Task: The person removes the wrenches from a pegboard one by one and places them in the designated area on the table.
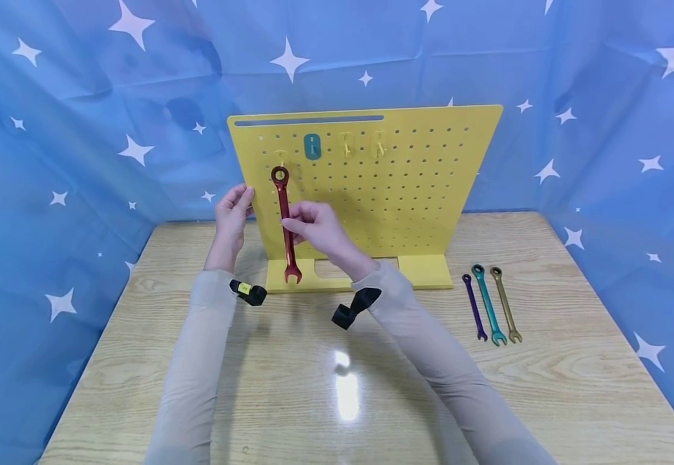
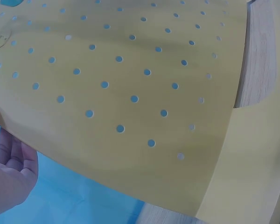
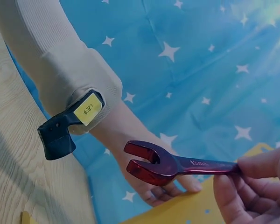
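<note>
My right hand (image 1: 322,227) pinches a red combination wrench (image 1: 289,250) by its shaft, between thumb and fingers. The wrench hangs nearly upright in front of the yellow pegboard (image 1: 418,187), ring end up, close below a yellow hook (image 1: 281,155). Whether the ring touches that hook I cannot tell. In the right wrist view the open end of the wrench (image 3: 164,167) points away from the fingers (image 3: 228,196). My left hand (image 1: 234,216) grips the board's left edge, its thumb on the front; in the left wrist view the fingers (image 2: 14,151) curl behind that edge.
Further hooks sit along the board's upper part: a teal one (image 1: 312,147) and two yellow ones (image 1: 346,146). Right of the board, a purple wrench (image 1: 474,307), a teal wrench (image 1: 488,303) and a gold wrench (image 1: 506,305) lie on the wooden table (image 1: 575,361). A starry blue cloth (image 1: 604,97) hangs behind.
</note>
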Available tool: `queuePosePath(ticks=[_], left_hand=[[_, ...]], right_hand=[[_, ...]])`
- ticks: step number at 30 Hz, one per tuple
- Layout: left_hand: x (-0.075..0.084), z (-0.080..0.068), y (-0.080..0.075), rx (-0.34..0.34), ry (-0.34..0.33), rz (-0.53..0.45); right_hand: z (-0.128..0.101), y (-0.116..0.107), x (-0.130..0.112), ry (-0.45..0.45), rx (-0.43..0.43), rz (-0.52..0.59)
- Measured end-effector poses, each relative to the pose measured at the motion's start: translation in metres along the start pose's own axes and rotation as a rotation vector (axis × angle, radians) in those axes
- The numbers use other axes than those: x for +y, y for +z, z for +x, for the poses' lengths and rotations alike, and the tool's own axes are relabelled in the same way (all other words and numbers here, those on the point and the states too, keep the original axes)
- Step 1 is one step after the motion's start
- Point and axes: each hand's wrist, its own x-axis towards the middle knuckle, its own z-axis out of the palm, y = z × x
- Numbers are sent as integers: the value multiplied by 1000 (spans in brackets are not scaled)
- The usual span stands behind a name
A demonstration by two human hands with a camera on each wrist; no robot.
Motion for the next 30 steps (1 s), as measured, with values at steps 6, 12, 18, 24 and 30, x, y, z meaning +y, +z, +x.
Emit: queuePosePath(ticks=[6, 12, 18, 24, 30], left_hand=[[1, 0, 1, 3, -2, -12], [1, 0, 0, 5, -8, -10], [1, 0, 0, 14, -24, -2], [1, 0, 1, 11, -21, 3], [2, -1, 0, 4, -19, 13]], right_hand=[[-7, -9, 1, -21, 0, -7], [-15, -17, 3, -52, -14, 11], [-22, -25, 7, -52, -9, 6], [-30, -36, 9, -53, -1, 10], [-35, -49, 14, -65, 13, 11]])
